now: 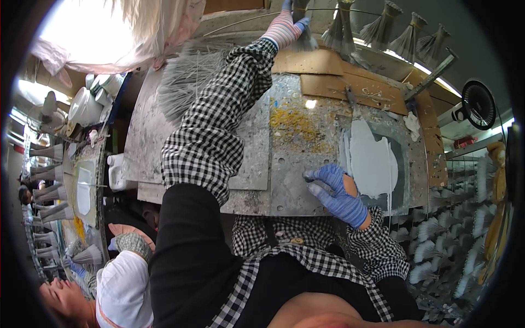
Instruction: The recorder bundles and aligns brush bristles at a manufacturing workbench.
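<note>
My left arm, in a black-and-white checked sleeve, stretches far across the bench. My left hand [283,30], in a striped pink-and-white glove with blue fingertips, closes around a grey bristle bundle [306,42] at the far edge. Several similar tied bundles [340,27] stand in a row to its right. In a blue glove, my right hand [338,192] hovers at or rests on the near part of a stained grey board [292,188]; contact is unclear. Its fingers are apart with nothing visible between them. Just beyond it, thick pale-grey paste [373,158] covers a dark plate.
Loose grey bristles [188,82] lie at the far left of the bench. Cardboard strips [350,90], a scraper [350,95] and a metal bar [432,74] lie far right. A co-worker [123,284] sits at the left; a fan [478,104] and racks of bristle bundles [437,240] are right.
</note>
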Available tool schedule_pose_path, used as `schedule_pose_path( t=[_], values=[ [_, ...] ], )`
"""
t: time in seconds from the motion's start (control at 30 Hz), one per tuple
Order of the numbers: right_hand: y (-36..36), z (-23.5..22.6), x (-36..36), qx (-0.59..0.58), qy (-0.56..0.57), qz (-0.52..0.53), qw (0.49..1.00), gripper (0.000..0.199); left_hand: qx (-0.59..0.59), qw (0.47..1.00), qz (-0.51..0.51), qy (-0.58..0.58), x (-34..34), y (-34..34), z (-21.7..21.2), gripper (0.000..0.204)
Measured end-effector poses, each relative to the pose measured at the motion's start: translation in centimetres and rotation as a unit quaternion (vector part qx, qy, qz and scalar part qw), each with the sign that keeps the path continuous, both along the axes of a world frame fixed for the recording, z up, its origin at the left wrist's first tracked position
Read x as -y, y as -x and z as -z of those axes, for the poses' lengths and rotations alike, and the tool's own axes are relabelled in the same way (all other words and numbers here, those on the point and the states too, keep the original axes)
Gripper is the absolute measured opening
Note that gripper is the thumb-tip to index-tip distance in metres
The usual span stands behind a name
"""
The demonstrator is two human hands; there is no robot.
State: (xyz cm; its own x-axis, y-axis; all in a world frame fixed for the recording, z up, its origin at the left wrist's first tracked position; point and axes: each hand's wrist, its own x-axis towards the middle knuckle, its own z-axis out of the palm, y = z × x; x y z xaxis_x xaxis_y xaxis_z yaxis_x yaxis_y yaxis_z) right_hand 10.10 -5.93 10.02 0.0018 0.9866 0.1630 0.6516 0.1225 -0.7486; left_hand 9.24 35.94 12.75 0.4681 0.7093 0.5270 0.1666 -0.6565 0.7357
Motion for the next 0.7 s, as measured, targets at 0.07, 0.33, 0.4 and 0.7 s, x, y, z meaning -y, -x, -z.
schedule_pose_path(
  t=[0.07, 0.33, 0.4, 0.7],
  values=[
    [1.4, 0.2, -0.6, -0.042, -0.013, -0.009, 0.999, 0.020, 0.132, 0.982, 0.059, -0.119, 1.4, 3.4, 2.3, 0.044],
    [2.2, 2.9, -2.2, -0.042, 0.033, -0.048, 0.997, 0.020, -0.146, 0.989, 0.020, 0.017, 25.3, 19.5, 11.0, 0.057],
    [2.4, 3.4, -3.3, -0.040, 0.037, -0.057, 0.997, 0.020, -0.184, 0.983, 0.001, 0.023, 25.7, 23.0, 13.0, 0.058],
    [6.5, 4.3, -17.4, 0.003, -0.073, -0.118, 0.990, 0.030, -0.367, 0.909, -0.140, -0.135, 21.8, 30.3, 14.0, 0.082]
  ],
)
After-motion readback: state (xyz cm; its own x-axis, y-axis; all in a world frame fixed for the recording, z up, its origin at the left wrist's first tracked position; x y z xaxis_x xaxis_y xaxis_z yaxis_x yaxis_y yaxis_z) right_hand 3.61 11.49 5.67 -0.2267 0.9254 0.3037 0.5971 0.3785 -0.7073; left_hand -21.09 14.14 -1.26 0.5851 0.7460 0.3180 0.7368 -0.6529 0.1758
